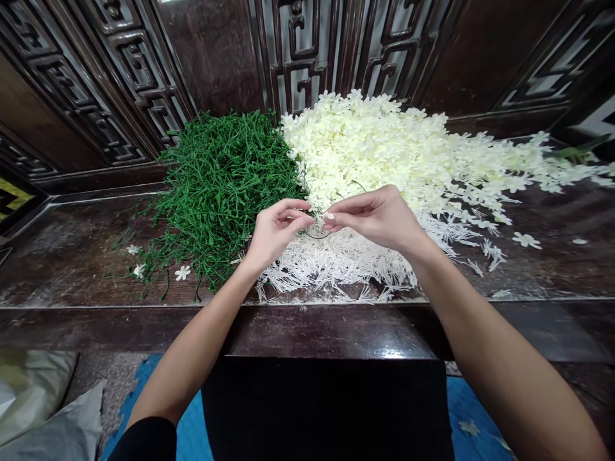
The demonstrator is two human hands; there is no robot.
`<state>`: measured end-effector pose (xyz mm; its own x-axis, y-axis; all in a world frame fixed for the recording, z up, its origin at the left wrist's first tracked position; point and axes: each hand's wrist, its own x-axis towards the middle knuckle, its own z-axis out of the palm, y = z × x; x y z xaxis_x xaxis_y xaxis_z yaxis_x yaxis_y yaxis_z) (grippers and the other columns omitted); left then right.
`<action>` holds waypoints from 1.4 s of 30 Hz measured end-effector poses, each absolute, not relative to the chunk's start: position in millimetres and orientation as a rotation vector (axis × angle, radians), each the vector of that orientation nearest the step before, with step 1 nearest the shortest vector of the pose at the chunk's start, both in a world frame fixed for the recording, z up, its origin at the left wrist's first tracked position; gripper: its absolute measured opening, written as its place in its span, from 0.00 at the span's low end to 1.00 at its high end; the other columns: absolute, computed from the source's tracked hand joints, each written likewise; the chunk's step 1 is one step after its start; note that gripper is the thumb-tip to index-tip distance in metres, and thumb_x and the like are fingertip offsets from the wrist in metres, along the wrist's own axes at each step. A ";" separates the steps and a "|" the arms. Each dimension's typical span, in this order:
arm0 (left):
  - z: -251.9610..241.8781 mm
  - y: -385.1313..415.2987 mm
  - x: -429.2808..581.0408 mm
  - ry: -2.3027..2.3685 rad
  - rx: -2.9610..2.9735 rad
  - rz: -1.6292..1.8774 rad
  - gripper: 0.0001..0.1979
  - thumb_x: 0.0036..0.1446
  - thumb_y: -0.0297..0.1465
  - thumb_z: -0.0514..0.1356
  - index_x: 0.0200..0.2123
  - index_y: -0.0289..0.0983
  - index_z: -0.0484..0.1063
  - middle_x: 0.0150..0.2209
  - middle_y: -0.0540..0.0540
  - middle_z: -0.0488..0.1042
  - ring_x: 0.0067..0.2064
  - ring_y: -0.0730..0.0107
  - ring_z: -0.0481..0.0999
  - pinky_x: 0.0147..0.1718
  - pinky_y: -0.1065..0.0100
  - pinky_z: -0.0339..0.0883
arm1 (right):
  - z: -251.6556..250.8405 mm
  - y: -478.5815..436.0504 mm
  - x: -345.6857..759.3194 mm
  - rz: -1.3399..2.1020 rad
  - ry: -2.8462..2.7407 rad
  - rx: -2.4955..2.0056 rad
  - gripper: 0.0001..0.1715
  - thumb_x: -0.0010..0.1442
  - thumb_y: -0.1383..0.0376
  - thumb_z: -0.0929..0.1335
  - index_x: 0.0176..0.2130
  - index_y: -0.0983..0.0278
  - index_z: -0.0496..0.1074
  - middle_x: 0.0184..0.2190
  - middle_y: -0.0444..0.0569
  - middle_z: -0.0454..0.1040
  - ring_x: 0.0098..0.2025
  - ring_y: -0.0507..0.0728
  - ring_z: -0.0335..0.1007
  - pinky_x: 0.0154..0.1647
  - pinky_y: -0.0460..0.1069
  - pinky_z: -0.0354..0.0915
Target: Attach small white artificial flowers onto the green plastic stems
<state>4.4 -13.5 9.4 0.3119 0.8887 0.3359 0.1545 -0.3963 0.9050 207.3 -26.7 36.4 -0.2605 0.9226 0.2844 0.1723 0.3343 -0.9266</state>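
Both hands meet at fingertip height over the white pieces, with their tips nearly touching. My right hand [379, 214] is closed in a pinch on a thin green plastic stem [317, 237], which curves below the fingertips; another bit of it shows above the knuckles. My left hand [281, 229] is also pinched, and what lies between its fingertips is too small to make out. Under the hands spreads a heap of thin white plastic stalks [331, 262]. Behind my right hand rises a big pile of cream-white artificial flowers [375, 144]. Green plastic stems [225, 179] are heaped beyond my left hand.
The dark wooden bench [96, 256] backs onto a carved lattice panel [302, 51]. Loose white blossoms [183, 273] lie at the left, and a single flower [526, 240] at the right. Pale sacks [43, 403] and a blue mat [195, 422] are on the floor.
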 end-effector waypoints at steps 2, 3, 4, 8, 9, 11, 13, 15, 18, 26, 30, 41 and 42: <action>3.0 -12.7 4.9 0.920 2.095 1.073 0.06 0.57 0.29 0.64 0.40 0.38 0.77 0.38 0.45 0.81 0.41 0.65 0.78 0.43 0.62 0.71 | 37.6 -25.0 211.0 0.968 -1.640 -1.012 0.05 0.49 0.62 0.78 0.30 0.59 0.83 0.27 0.48 0.81 0.28 0.58 0.80 0.34 0.57 0.80; -0.9 -11.5 4.6 0.901 2.269 1.004 0.06 0.58 0.28 0.63 0.40 0.39 0.77 0.39 0.45 0.81 0.43 0.64 0.77 0.44 0.61 0.69 | 37.8 -24.3 212.2 0.944 -1.631 -1.015 0.05 0.48 0.63 0.78 0.29 0.59 0.82 0.26 0.48 0.81 0.28 0.58 0.80 0.34 0.57 0.80; -4.9 -10.0 3.8 0.881 2.421 0.931 0.07 0.59 0.27 0.62 0.40 0.39 0.77 0.39 0.45 0.81 0.44 0.62 0.75 0.44 0.60 0.68 | 37.8 -23.7 213.0 0.924 -1.626 -1.016 0.04 0.48 0.63 0.78 0.28 0.59 0.82 0.26 0.47 0.81 0.28 0.58 0.79 0.34 0.57 0.80; -15.5 -3.0 -2.4 0.880 2.708 0.826 0.10 0.62 0.26 0.58 0.45 0.38 0.76 0.38 0.43 0.80 0.40 0.62 0.73 0.40 0.60 0.66 | 37.6 -22.9 214.0 0.879 -1.633 -1.019 0.03 0.51 0.62 0.76 0.28 0.60 0.81 0.25 0.47 0.80 0.27 0.57 0.78 0.34 0.56 0.80; -15.6 -2.0 -3.9 0.879 2.733 0.858 0.10 0.63 0.26 0.57 0.46 0.37 0.76 0.37 0.43 0.79 0.39 0.63 0.72 0.39 0.61 0.66 | 37.8 -22.8 214.0 0.867 -1.629 -1.021 0.03 0.52 0.63 0.76 0.28 0.60 0.81 0.26 0.47 0.80 0.27 0.57 0.78 0.33 0.55 0.80; -13.2 -1.2 -6.4 0.887 2.752 0.962 0.12 0.64 0.24 0.55 0.48 0.36 0.75 0.37 0.43 0.78 0.39 0.64 0.72 0.38 0.63 0.66 | 38.9 -22.5 214.1 0.838 -1.611 -1.039 0.03 0.52 0.63 0.76 0.29 0.60 0.80 0.26 0.47 0.80 0.27 0.56 0.78 0.32 0.55 0.79; -9.0 -1.1 -7.9 0.912 2.724 1.087 0.14 0.65 0.21 0.53 0.50 0.35 0.73 0.39 0.43 0.76 0.40 0.67 0.72 0.37 0.65 0.68 | 40.1 -22.0 213.9 0.813 -1.584 -1.069 0.04 0.52 0.63 0.76 0.29 0.61 0.79 0.26 0.48 0.79 0.26 0.56 0.78 0.32 0.55 0.79; -5.1 -0.6 -8.9 0.929 2.670 1.199 0.17 0.64 0.19 0.51 0.52 0.37 0.71 0.40 0.43 0.73 0.40 0.69 0.73 0.36 0.67 0.68 | 40.4 -21.4 213.5 0.805 -1.561 -1.094 0.04 0.52 0.63 0.76 0.29 0.61 0.79 0.25 0.48 0.79 0.26 0.56 0.77 0.33 0.55 0.79; -1.2 1.2 -10.0 0.909 2.602 1.307 0.18 0.64 0.18 0.50 0.51 0.39 0.71 0.39 0.46 0.69 0.38 0.72 0.74 0.35 0.69 0.69 | 38.2 -20.4 212.2 0.822 -1.563 -1.107 0.05 0.54 0.62 0.75 0.30 0.62 0.78 0.26 0.48 0.79 0.27 0.56 0.78 0.34 0.55 0.79; 10.8 -6.3 -5.0 1.075 2.358 1.274 0.11 0.64 0.22 0.53 0.42 0.37 0.75 0.38 0.45 0.73 0.33 0.74 0.70 0.32 0.71 0.66 | 27.8 -20.4 203.5 0.914 -1.637 -1.002 0.10 0.57 0.61 0.73 0.34 0.67 0.78 0.31 0.52 0.80 0.33 0.57 0.80 0.39 0.54 0.79; 13.5 -9.9 -1.7 1.072 2.222 1.334 0.05 0.61 0.29 0.60 0.36 0.37 0.77 0.33 0.47 0.72 0.30 0.74 0.68 0.28 0.71 0.61 | 22.7 -21.3 197.8 0.942 -1.621 -0.937 0.10 0.58 0.61 0.73 0.35 0.67 0.77 0.32 0.52 0.80 0.34 0.58 0.80 0.39 0.55 0.79; 18.2 -21.0 10.1 1.100 1.723 1.442 0.06 0.55 0.33 0.64 0.29 0.37 0.78 0.27 0.48 0.77 0.28 0.74 0.70 0.27 0.70 0.64 | 10.0 -26.8 178.5 1.023 -1.540 -0.785 0.07 0.59 0.62 0.72 0.37 0.64 0.75 0.44 0.52 0.78 0.42 0.58 0.78 0.49 0.59 0.76; 18.1 -22.0 11.3 1.085 1.660 1.429 0.07 0.55 0.34 0.65 0.30 0.37 0.78 0.28 0.47 0.78 0.29 0.73 0.72 0.28 0.70 0.66 | 9.4 -27.5 177.1 1.015 -1.540 -0.774 0.06 0.60 0.62 0.71 0.37 0.64 0.75 0.45 0.52 0.77 0.43 0.58 0.78 0.49 0.59 0.76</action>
